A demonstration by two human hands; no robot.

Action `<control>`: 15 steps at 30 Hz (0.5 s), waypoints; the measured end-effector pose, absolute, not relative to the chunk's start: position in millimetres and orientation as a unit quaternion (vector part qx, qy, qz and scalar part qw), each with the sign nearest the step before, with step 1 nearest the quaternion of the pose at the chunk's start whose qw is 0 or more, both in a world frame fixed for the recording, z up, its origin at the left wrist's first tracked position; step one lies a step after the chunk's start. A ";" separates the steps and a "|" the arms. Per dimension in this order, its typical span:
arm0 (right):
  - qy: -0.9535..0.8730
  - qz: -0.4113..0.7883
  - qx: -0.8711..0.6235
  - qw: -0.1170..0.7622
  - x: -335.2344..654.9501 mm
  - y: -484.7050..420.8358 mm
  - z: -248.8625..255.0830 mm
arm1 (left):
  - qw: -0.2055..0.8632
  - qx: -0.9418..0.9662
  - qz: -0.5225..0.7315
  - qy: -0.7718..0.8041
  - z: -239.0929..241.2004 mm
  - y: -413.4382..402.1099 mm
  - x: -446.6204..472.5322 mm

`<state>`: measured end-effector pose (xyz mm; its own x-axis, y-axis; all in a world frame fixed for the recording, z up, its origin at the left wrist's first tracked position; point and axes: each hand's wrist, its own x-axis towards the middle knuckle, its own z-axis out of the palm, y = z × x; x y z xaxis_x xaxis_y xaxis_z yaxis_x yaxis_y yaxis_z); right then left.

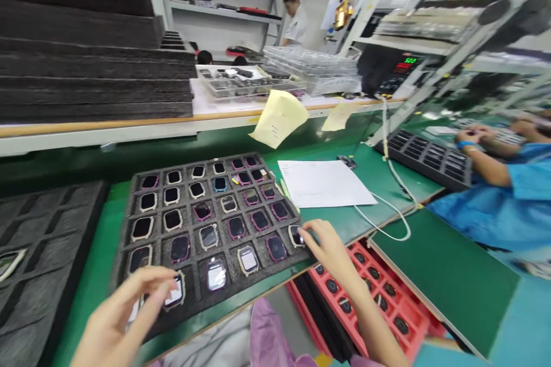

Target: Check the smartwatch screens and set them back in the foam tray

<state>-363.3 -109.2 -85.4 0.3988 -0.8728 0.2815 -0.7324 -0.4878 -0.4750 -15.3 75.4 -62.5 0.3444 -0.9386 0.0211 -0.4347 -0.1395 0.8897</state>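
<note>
The left hand (118, 312) has thumb and forefinger curled at a watch (175, 296) by the tray's (200, 301) near-left corner; the right hand (328, 245) touches a second watch (295, 235) at its near-right corner, neither grip clear. Both look light, stiff, slick-faced, best held by their frames.

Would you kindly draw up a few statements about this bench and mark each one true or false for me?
1. The right hand is at the near right corner of the watch-filled tray. True.
2. The white paper sheet lies to the left of that tray. False: it lies to the right.
3. The left hand is at the same tray's near left corner. True.
4. The red tray by the right forearm stands on the green bench top. False: it is below the bench top.
5. A blue-framed watch sits in the watch-filled tray. True.
</note>
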 end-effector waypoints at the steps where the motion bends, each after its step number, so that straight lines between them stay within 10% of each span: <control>1: 0.503 -0.252 -0.816 0.137 -366.1 -109.3 -94.3 | 0.429 0.673 -0.294 -0.525 -69.8 63.6 -31.0; 15: 0.599 -0.305 -0.708 0.217 -357.6 -66.7 -121.2 | 0.143 0.638 0.146 -0.742 -148.1 -31.4 -206.9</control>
